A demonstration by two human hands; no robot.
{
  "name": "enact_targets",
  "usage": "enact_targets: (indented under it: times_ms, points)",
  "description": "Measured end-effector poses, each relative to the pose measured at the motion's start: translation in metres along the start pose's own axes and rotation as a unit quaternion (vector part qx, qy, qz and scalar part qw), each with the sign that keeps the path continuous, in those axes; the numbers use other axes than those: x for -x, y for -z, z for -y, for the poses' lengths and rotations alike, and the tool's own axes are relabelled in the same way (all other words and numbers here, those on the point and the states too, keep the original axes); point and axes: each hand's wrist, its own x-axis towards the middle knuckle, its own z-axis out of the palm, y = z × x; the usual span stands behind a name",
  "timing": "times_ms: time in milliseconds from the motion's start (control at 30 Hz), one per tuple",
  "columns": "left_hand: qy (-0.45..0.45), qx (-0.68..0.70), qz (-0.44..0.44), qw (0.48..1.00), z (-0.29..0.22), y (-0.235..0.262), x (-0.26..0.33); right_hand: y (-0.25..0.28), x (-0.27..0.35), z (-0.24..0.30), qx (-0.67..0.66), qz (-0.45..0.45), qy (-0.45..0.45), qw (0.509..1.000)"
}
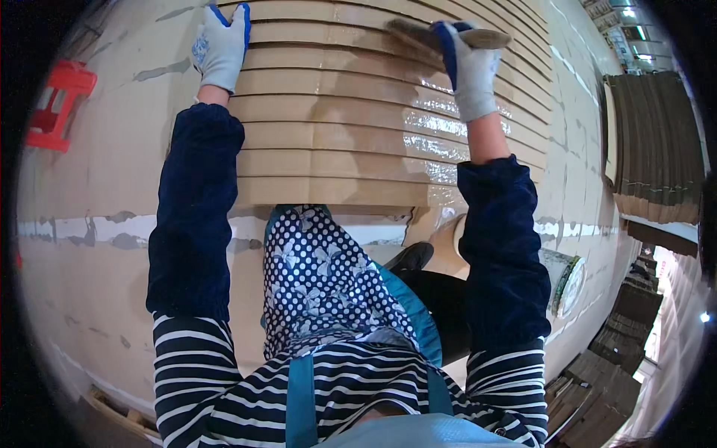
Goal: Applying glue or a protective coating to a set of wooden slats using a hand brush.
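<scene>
Overlapping brown cardboard sheets [284, 140] lie in front of me in stepped rows, their right part shiny and wet. In my right hand [473, 71], gloved in white and blue, is a flat brush [485, 39] with closed fingers around it. The brush lies sideways over the far right rows, slightly blurred, its dark end to the left. My left hand [222, 48], in a matching glove, is at the far left edge of the sheets. Its thumb and fingers are spread apart, and it holds nothing that I can see.
A red plastic stool [63, 104] stands on the floor at the left. Tall stacks of cardboard [653, 138] rise at the right, with more piles [597, 396] at the lower right. A whitish bucket [569, 286] is beside my right forearm. My dark shoe [413, 257] shows below the sheets.
</scene>
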Motion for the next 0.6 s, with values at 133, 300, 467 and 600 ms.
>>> enact_targets:
  times_ms: [133,300,467,600]
  points:
    - [0.006,-0.03,-0.033,0.999,0.025,0.012,0.002,-0.011,0.076,0.02,0.298,0.147,0.218,0.918]
    - [0.047,0.003,-0.005,0.999,0.006,0.021,0.01,-0.01,0.085,0.042,-0.045,0.278,-0.17,0.944]
    - [0.058,0.001,-0.004,0.998,-0.007,0.022,0.006,-0.061,-0.083,0.033,0.014,-0.014,0.083,0.996]
    - [0.08,0.018,0.028,0.996,-0.012,0.025,0.005,-0.105,-0.139,0.02,0.078,-0.048,0.171,0.981]
